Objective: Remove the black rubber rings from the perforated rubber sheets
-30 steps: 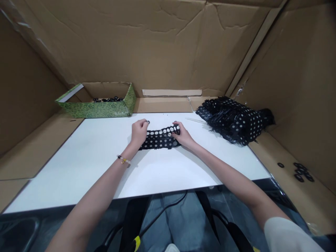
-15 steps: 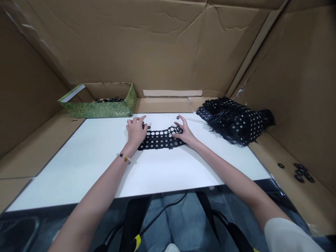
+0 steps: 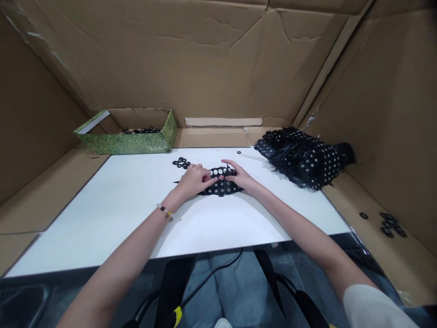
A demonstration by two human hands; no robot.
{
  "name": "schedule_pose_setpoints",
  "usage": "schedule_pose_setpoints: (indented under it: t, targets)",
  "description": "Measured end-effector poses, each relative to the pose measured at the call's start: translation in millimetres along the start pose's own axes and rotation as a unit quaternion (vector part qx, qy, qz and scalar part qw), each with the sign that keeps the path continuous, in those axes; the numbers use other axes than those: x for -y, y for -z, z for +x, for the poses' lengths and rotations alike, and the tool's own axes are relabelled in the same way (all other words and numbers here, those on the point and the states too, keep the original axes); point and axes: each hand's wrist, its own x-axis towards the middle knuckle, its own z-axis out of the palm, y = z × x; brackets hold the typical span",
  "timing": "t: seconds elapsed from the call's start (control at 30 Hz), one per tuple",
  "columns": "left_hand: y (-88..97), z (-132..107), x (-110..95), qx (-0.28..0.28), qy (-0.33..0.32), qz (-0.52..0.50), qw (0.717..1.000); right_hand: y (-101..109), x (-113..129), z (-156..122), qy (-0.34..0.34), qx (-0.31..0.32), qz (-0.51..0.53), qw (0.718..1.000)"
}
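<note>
A black sheet punched full of round holes (image 3: 221,183) lies bunched on the white table (image 3: 136,200), between my two hands. My left hand (image 3: 195,180) rests on its left part with the fingers stretched flat across it. My right hand (image 3: 240,176) holds its right end, fingers curled over the edge. A small cluster of black rings (image 3: 181,162) lies loose on the table just beyond my left hand. One single ring (image 3: 238,152) sits farther back.
A green box (image 3: 129,139) with black rings inside stands at the back left. A heap of punched black sheets (image 3: 303,155) lies at the right. Several rings (image 3: 389,224) rest on the cardboard at far right. Cardboard walls enclose the table.
My left hand slid right over the sheet, folding it shorter toward my right hand. A cluster of black rings now lies uncovered where the left hand was.
</note>
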Motion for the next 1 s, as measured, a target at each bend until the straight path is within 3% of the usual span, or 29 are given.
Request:
schedule_pose_setpoints:
  t: [0.2, 0.33, 0.53, 0.63, 0.7, 0.77, 0.83, 0.9, 1.0]
  targets:
    - [-6.1, -1, -5, 0.03, 0.015, 0.009, 0.999, -7, 9, -7, -0.005, 0.047, 0.017, 0.999]
    - [-7.8, -1, -1, 0.044, 0.019, 0.009, 0.999, -10, 8, -5, -0.044, 0.039, 0.03, 0.998]
    - [-8.5, -1, -13, 0.044, 0.006, -0.002, 0.999, -16, 1, 1, -0.038, 0.026, -0.097, 0.994]
    - [-7.9, 2, -10, 0.001, 0.042, -0.046, 0.998, -17, 0, 2, -0.045, 0.004, -0.138, 0.989]
    - [-4.6, 3, 2, -0.064, 0.11, -0.096, 0.987, -17, -1, 2, -0.048, -0.011, -0.15, 0.987]
    - [1.4, 3, 20, -0.157, 0.209, -0.136, 0.956, -16, -2, 2, -0.056, -0.014, -0.148, 0.987]
    - [7.8, 1, 39, -0.238, 0.285, -0.115, 0.921, -15, -4, 1, -0.066, -0.008, -0.132, 0.989]
    - [11.2, -2, 52, -0.247, 0.319, -0.026, 0.915, -13, -5, 1, -0.068, 0.0, -0.122, 0.99]
    - [8.5, -7, 54, -0.204, 0.313, 0.089, 0.923, -11, -6, -1, -0.054, -0.006, -0.127, 0.99]
